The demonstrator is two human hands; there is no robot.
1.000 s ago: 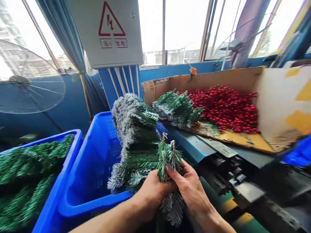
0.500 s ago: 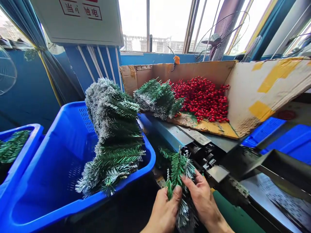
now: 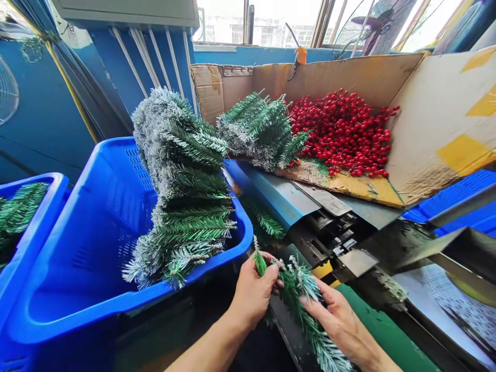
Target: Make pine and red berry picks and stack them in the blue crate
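Note:
Between my hands are artificial pine sprigs [image 3: 290, 295], green with frosted white tips. My left hand [image 3: 256, 289] pinches one short green sprig between thumb and fingers, its tip poking up above them. My right hand [image 3: 343, 320] closes around the frosted sprigs, which hang down toward the bottom edge of the view. To the left, a tall stack of frosted pine sprigs [image 3: 182, 186] rests over the rim of a blue plastic basket [image 3: 93, 243]. Another pile of frosted sprigs [image 3: 258, 129] lies beside red berry picks [image 3: 344, 132] in a cut-open cardboard box [image 3: 434, 98].
A metal machine [image 3: 344, 243] with small clamping parts sits just beyond my right hand. One loose green sprig [image 3: 270, 226] lies near its edge. A second blue basket [image 3: 58, 181] with greenery stands at far left. A metal chute [image 3: 461, 253] is at right.
The camera has tilted down and turned slightly. My hands have moved apart a little, the left one drawing a short sprig up and left while the right keeps the frosted sprigs.

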